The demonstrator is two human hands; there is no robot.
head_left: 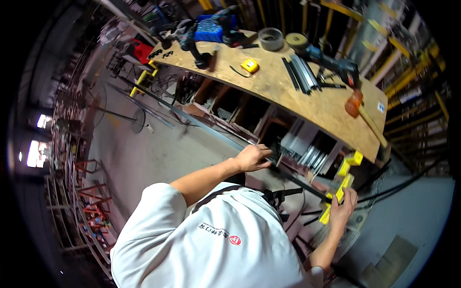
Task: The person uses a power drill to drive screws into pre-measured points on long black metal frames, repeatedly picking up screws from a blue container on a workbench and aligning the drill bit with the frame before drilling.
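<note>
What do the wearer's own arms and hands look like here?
The left hand and right hand are bare, with no gloves visible. Both forearms are uncovered; the loose white left sleeve is short. The white shirt bears a round red emblem beside dark lettering.

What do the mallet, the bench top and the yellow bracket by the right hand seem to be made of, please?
Mallet: dull reddish-orange head, probably rubber or plastic; the tan handle looks wooden.
Bench top: likely plywood, matte, judging by its blotchy tan surface.
Yellow bracket: perhaps painted metal, given its bright colour and angular shape, but possibly plastic.
</note>
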